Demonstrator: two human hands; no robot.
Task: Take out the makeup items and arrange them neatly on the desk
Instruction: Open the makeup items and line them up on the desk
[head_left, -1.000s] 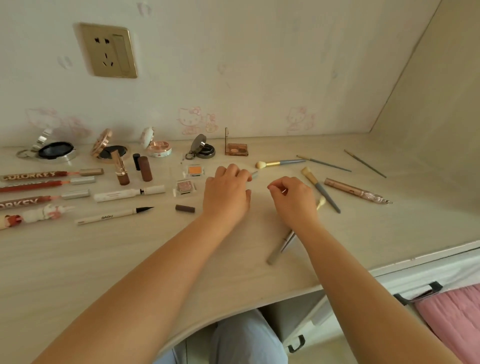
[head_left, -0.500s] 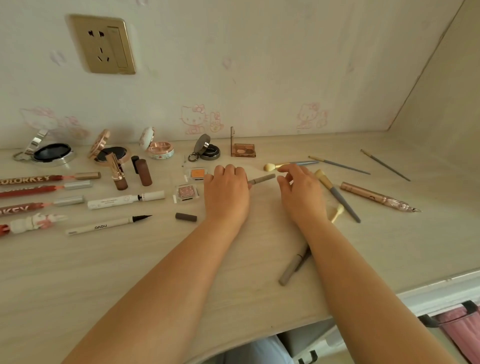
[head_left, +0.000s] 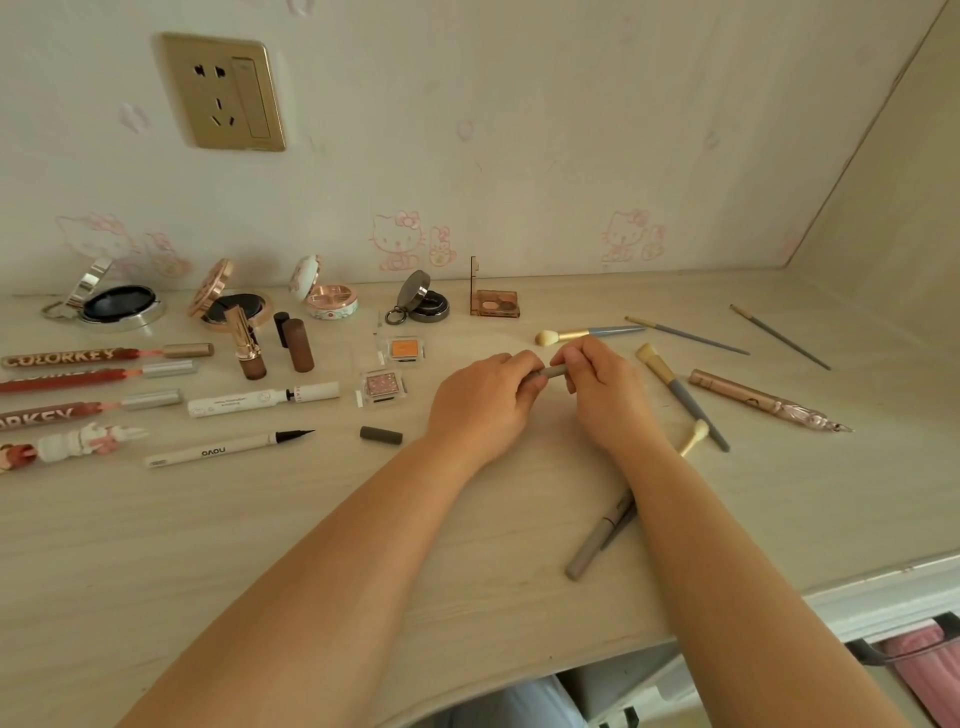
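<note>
Your two hands meet at the middle of a pale wooden desk. Your left hand and your right hand both curl their fingers around one short grey pencil, each gripping one end, so only a small stretch of it shows between them. It is held just above the desk.

To your left, makeup lies in rows. Four open compacts and a small eyeshadow palette line the wall. In front of them stand lipsticks; lip gloss tubes lie at the far left. Nearer you lie a white tube, an eyeliner pen, two small square pans and a loose grey cap.

To your right, brushes lie scattered at different angles, with a rose-gold pen beyond them. Two grey pencils lie together, partly under your right forearm.

A gold wall socket sits above the compacts.
</note>
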